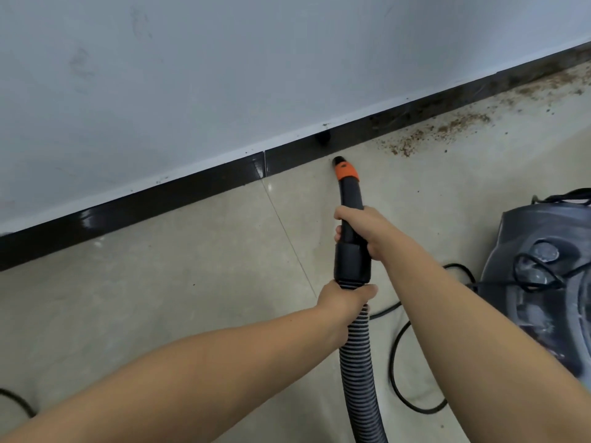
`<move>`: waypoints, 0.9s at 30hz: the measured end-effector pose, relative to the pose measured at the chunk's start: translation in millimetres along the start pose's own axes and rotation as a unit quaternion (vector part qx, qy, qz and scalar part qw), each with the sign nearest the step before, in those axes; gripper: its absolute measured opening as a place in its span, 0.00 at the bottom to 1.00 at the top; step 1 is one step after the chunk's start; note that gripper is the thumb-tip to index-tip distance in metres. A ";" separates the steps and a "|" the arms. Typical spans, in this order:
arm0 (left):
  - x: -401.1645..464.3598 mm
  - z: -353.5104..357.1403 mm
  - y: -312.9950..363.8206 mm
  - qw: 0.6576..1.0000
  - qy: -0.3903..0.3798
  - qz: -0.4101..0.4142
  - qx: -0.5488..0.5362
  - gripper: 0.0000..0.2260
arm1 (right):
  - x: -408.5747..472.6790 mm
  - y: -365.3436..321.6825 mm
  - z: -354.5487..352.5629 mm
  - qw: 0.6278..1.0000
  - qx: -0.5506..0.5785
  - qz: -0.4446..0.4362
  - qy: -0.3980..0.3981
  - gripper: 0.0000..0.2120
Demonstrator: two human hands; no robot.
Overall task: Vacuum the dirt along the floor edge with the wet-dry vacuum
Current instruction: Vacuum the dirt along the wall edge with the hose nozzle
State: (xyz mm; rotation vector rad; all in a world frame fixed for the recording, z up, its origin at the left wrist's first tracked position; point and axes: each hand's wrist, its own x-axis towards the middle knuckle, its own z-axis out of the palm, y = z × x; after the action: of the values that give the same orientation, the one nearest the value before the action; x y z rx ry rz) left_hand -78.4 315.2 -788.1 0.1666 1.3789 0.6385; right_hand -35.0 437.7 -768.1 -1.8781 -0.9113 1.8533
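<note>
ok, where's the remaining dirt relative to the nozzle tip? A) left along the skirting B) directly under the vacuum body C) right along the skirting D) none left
C: the brown dirt lies right of the nozzle tip, strewn beside the black skirting.

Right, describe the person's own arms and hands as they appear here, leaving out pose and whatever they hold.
Both arms are bare from the bottom of the frame to the fingers: no sleeves show anywhere in view. The left hand and the right hand wear no gloves. No watch, bracelet or ring can be seen on either wrist or on the fingers that show. No markings or bandages are visible on the forearms.
</note>
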 end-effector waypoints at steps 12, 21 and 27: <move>-4.4 -21.4 42.6 0.998 -0.007 -0.013 0.063 0.08 | 22.4 -15.5 14.0 0.999 0.039 -0.004 0.000 0.09; -17.2 24.6 98.2 0.961 -0.001 -0.104 0.255 0.10 | 28.1 -42.2 -33.3 0.995 0.101 0.013 -0.012 0.08; -19.0 50.7 125.9 0.951 0.010 -0.117 0.286 0.12 | 27.0 -71.4 -56.3 0.993 0.112 0.046 -0.002 0.05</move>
State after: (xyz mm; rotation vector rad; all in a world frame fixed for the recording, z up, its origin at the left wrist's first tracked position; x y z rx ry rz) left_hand -72.2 421.6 -702.1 0.4523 1.5477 0.0286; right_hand 4.2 518.3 -737.2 -1.8043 -0.5973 1.9247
